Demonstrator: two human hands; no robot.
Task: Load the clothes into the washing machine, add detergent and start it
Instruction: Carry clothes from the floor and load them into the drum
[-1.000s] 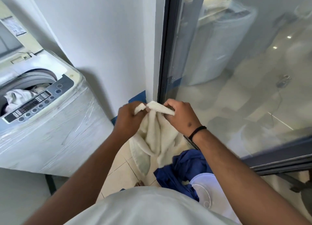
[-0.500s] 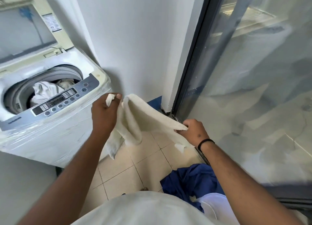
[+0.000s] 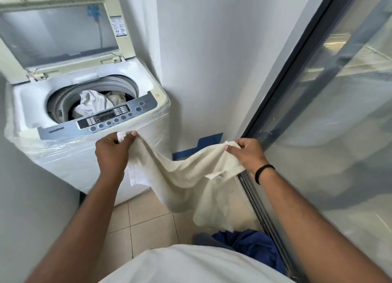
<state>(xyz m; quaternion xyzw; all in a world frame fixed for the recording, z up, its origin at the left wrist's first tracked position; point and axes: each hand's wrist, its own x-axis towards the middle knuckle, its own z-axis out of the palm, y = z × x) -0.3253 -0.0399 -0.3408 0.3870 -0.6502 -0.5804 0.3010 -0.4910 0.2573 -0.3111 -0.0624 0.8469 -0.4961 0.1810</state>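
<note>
Head view: left hand (image 3: pixel 110 153) and right hand (image 3: pixel 247 155) each pinch one corner of the cream towel (image 3: pixel 182 183), stretched and sagging between them before the open washing machine (image 3: pixel 89 151), whose drum holds white clothes (image 3: pixel 95 104).

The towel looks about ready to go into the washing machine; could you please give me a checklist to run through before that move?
1. Lid raised, drum open: ok.
2. Left hand grip on one towel corner: ok.
3. Right hand grip on the other corner: ok.
4. Room in the drum above the white clothes: ok, it seems.
5. Towel clear of the blue garment on the floor: cannot tell.
6. Detergent at hand: cannot tell, none in view.
</note>
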